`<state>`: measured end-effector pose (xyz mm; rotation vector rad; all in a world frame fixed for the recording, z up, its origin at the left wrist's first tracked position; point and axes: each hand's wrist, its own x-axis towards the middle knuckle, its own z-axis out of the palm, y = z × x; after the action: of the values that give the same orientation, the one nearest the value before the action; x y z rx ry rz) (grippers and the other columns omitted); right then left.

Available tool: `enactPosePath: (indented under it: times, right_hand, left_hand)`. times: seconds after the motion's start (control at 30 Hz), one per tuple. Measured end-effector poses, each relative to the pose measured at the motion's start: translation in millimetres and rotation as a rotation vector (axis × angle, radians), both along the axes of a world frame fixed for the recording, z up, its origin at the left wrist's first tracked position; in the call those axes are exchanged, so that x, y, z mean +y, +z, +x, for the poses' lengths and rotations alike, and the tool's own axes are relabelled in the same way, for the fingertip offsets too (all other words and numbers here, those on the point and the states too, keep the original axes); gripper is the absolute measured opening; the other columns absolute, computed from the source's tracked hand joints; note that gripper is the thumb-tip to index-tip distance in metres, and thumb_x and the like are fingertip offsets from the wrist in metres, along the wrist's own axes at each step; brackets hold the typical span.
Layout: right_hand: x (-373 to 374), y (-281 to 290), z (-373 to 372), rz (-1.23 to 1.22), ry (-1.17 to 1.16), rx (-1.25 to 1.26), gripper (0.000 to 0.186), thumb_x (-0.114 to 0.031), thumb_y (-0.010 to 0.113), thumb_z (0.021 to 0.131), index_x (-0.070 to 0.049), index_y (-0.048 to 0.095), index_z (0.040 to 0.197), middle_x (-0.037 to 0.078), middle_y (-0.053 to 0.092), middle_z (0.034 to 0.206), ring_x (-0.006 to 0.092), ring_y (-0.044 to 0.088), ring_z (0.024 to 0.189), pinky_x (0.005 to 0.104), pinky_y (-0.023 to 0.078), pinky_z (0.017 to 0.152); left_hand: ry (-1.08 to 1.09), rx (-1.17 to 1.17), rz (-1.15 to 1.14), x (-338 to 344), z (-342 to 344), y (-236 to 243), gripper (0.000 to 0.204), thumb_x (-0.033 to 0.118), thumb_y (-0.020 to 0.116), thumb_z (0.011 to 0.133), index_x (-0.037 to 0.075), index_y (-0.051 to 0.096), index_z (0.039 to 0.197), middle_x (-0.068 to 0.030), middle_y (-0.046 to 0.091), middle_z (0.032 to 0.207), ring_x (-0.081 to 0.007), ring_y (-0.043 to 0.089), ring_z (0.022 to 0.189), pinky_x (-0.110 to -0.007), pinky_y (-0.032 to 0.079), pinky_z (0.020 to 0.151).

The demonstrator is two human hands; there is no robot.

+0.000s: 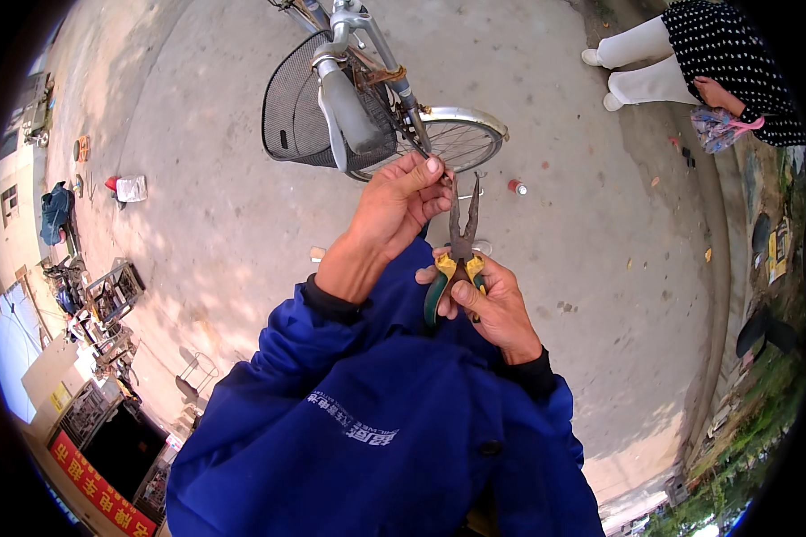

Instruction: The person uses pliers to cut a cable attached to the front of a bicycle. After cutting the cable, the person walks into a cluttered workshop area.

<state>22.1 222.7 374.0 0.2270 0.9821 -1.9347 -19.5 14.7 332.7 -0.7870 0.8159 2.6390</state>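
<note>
My right hand (500, 309) is wrapped around long-nose pliers (461, 246) with green and yellow handles. Their dark jaws point away from me and stand slightly apart, with nothing visible between them. Just left of the jaw tips, my left hand (394, 206) is closed in a pinch. A thin dark bit shows at its fingertips, too small to name. Beyond both hands is a silver bicycle (381, 45) with a grey handlebar grip (351, 112), a brake lever (333, 130) and a black mesh basket (287, 107). Its wheel (461, 141) shows just past my left fingertips.
A red and white can (517, 187) lies on the concrete ground (591, 295) right of the bicycle. At the far right stands a person (734, 63) in a dotted dark top, holding a plastic bag (718, 128). Metal racks (116, 291) and a shopfront (107, 447) line the left.
</note>
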Motion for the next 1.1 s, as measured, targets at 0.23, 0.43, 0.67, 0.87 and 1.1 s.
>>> enactPosePath:
  times: [0.23, 0.43, 0.67, 0.87, 1.1]
  right_hand:
    - [-17, -26, -14, 0.066, 0.07, 0.21, 0.042, -0.017, 0.07, 0.101, 0.002, 0.059, 0.137, 0.017, 0.073, 0.121, 0.0168, 0.068, 0.094, 0.0332, 0.056, 0.088]
    - [-27, -28, -24, 0.062, 0.027, 0.205, 0.036, -0.018, 0.07, 0.101, -0.001, 0.063, 0.132, 0.008, 0.073, 0.105, 0.0149, 0.067, 0.095, 0.0317, 0.055, 0.087]
    - [-32, -34, -25, -0.059, 0.013, 0.153, 0.045, -0.026, 0.073, 0.099, -0.001, 0.06, 0.135, 0.011, 0.07, 0.1, 0.0225, 0.069, 0.096, 0.0363, 0.057, 0.085]
    - [-36, -30, -25, -0.189, 0.029, 0.004, 0.04, -0.028, 0.069, 0.102, 0.002, 0.061, 0.127, 0.011, 0.066, 0.092, 0.021, 0.066, 0.085, 0.0346, 0.055, 0.074]
    - [-25, -40, -15, -0.174, 0.151, -0.031, 0.031, -0.03, 0.068, 0.103, 0.001, 0.062, 0.104, 0.008, 0.06, 0.084, 0.0178, 0.06, 0.077, 0.0319, 0.048, 0.066]
  left_hand:
    - [-0.04, 0.016, 0.0, -6, 4, 5, 0.017, 0.022, 0.065, 0.105, 0.006, 0.063, 0.099, -0.0076, 0.071, 0.096, -0.0161, 0.067, 0.084, -0.03, 0.056, 0.076]
    - [-0.073, 0.015, 0.011, -12, 8, 10, 0.019, 0.024, 0.066, 0.103, 0.006, 0.063, 0.102, -0.008, 0.07, 0.095, -0.0145, 0.063, 0.078, -0.028, 0.051, 0.068]
    - [-0.146, 0.034, 0.07, -19, 7, 6, 0.025, 0.029, 0.067, 0.102, 0.004, 0.062, 0.107, -0.0122, 0.07, 0.098, -0.0134, 0.059, 0.069, -0.028, 0.053, 0.066]
    - [-0.224, 0.026, 0.131, -26, 3, -1, 0.028, 0.029, 0.067, 0.101, 0.003, 0.06, 0.109, -0.0132, 0.069, 0.098, -0.0146, 0.061, 0.073, -0.032, 0.056, 0.071]
    - [0.062, -0.207, 0.071, 1, -6, 24, 0.017, 0.024, 0.054, 0.109, 0.008, 0.06, 0.105, -0.0009, 0.064, 0.086, -0.0123, 0.054, 0.071, -0.029, 0.047, 0.064]
